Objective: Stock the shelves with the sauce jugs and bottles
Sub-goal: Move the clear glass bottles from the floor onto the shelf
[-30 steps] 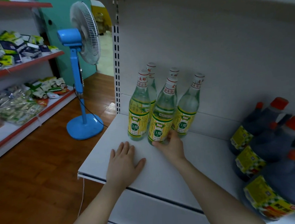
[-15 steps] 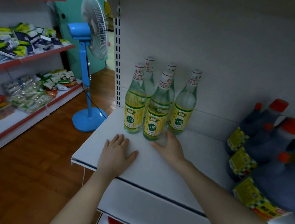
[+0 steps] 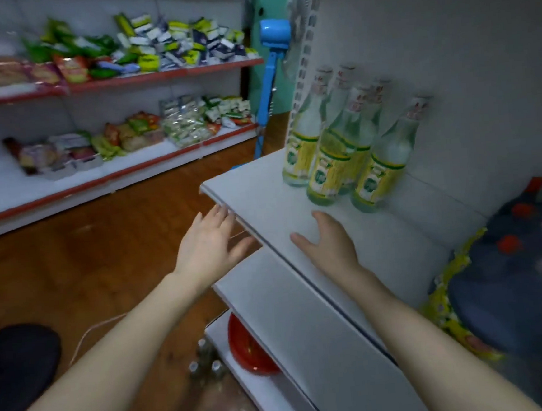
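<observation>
White shelf at centre right carries clear bottles with yellow labels (print blurred, unreadable); dark jugs lower right. Left hand and right hand spread, empty.

We stand on a brown wooden floor. On the far left, red-edged white shelves hold packaged snacks. A blue pedestal fan stands before a teal door. On the right rises a white shelving unit with a pale back panel. The light is dim.
</observation>
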Tool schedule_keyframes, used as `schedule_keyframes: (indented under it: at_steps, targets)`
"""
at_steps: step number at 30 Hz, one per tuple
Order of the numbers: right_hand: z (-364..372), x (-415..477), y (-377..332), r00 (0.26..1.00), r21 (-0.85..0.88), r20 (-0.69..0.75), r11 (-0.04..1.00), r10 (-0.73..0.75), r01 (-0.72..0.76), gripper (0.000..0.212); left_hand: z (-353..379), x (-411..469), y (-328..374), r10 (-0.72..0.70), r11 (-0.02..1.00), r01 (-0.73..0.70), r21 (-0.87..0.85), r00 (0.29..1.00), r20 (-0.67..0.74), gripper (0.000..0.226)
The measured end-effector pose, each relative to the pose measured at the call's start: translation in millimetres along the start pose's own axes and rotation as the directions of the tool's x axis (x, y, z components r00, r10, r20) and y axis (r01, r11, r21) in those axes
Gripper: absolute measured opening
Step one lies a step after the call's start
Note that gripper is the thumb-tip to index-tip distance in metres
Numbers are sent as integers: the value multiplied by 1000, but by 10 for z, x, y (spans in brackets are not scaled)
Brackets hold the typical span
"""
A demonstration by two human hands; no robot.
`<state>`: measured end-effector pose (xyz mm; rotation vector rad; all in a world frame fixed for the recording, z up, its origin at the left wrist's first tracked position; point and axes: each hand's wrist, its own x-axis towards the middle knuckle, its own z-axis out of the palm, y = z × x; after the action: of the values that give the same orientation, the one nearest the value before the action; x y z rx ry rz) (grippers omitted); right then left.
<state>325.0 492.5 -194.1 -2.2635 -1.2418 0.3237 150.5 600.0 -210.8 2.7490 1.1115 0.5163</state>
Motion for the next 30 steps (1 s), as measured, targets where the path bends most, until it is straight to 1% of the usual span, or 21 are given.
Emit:
schedule_keyframes:
  at_steps: [4,6,9,14,17,20,23,26,30]
  targets:
    - [218,-243,-461,976,46,53,977,-210,207,64,-81,-673,-229,-223,972,218,86,973,60,68]
    - [397,-376,-616,958,108,97,960,-270,260,62,-86,-989,-337,-294,954,286,91,951,95,69]
    - [754,-541,-694,933,91,208,955,-295,281,68,-35,-1436,-522,-362,932,350,100,916,172,71]
    - [1375,-816,-567,903,52,357,970,-240,237,70,212,-2137,-829,-476,878,470,87,838,267,73]
    - [1753,-1010,-350,896,16,418,988,-147,154,69,496,-2477,-1006,-519,849,519,101,781,347,73]
    - [2151,-1199,-25,879,-28,473,996,-60,83,69,857,-2736,-1131,-532,836,538,111,743,405,74]
    - [2507,-1388,360,847,-68,531,997,15,24,72,1285,-2934,-1176,-530,824,558,97,701,478,74]
    - [2938,-1497,803,827,-98,556,995,81,-32,72,1852,-3074,-1231,-519,826,553,109,670,532,76]
    - [3577,-1528,1388,813,-106,567,991,130,-84,72,2696,-3225,-1369,-537,812,570,122,650,538,76]
